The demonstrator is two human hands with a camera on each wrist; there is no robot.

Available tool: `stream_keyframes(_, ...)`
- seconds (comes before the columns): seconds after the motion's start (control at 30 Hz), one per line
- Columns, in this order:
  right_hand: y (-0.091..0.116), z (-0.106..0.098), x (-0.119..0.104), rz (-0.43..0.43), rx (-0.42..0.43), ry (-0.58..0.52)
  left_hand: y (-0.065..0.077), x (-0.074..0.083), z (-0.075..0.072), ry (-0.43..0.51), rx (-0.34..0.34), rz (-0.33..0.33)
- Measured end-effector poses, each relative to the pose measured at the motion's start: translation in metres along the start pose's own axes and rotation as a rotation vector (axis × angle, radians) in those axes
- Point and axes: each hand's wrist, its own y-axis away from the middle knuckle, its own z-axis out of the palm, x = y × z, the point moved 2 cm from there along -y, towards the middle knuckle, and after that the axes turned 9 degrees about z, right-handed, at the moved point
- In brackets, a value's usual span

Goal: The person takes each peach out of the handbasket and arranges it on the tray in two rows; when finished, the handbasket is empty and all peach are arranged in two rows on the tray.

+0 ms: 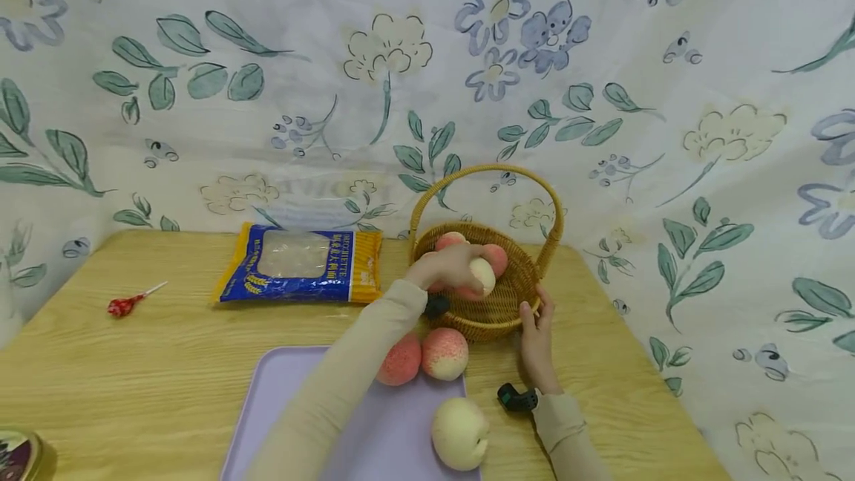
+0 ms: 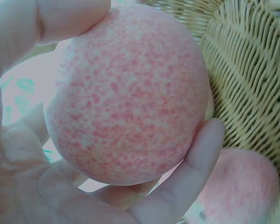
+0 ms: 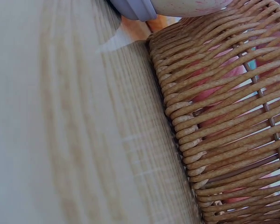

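One peach (image 2: 128, 102) is held at the wicker basket's (image 1: 510, 303) opening in the left hand's (image 1: 449, 268) curled fingers, while the right hand (image 1: 537, 344), half closed, holds its side, probably so that it stays steady.

Wooden table (image 1: 133, 370), basket (image 1: 490, 329), tray (purple) (image 1: 394, 436), bag (image 1: 300, 258), lollipop (image 1: 123, 306)

“ORECCHIETTE”, Chinese characters on bag (image 1: 298, 264)

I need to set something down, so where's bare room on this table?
The widest bare patch of table lies left of the purple tray, between the lollipop and the round container. Another strip runs right of the basket and right hand, to the table's edge. Crowded: basket and tray's right side, both with peaches.
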Motion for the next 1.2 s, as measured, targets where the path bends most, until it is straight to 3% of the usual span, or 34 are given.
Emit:
stream_keyframes(0.13, 0.007, -0.002, -0.013, 0.017, -0.003, -0.006, 0.019, 0.005, -0.008, -0.078, 0.042, 0.071)
stream_keyframes(0.27, 0.011, -0.002, -0.024, 0.017, -0.006, -0.004, 0.044, 0.009, -0.017, -0.068, 0.089, 0.079)
stream_keyframes(0.37, 0.008, -0.004, -0.019, 0.019, -0.007, 0.006, 0.068, 0.007, -0.024, -0.047, 0.125, 0.058)
stream_keyframes(0.57, -0.003, -0.008, -0.004, 0.002, 0.026, 0.022, 0.115, -0.005, -0.034, -0.112, 0.162, 0.061)
stream_keyframes(0.73, -0.005, -0.009, -0.003, 0.0, 0.014, 0.03, 0.155, -0.019, -0.037, -0.16, 0.102, 0.027)
stream_keyframes(0.87, -0.006, -0.01, -0.003, 0.024, 0.012, 0.03, 0.176, -0.028, -0.032, -0.155, 0.017, -0.001)
stream_keyframes(1.07, -0.003, -0.004, -0.001, 0.033, -0.003, -0.003, 0.188, -0.036, -0.023, -0.113, -0.136, -0.107)
stream_keyframes(1.2, -0.001, 0.0, 0.001, 0.047, -0.009, -0.004, 0.192, -0.039, -0.021, -0.101, -0.088, -0.126)
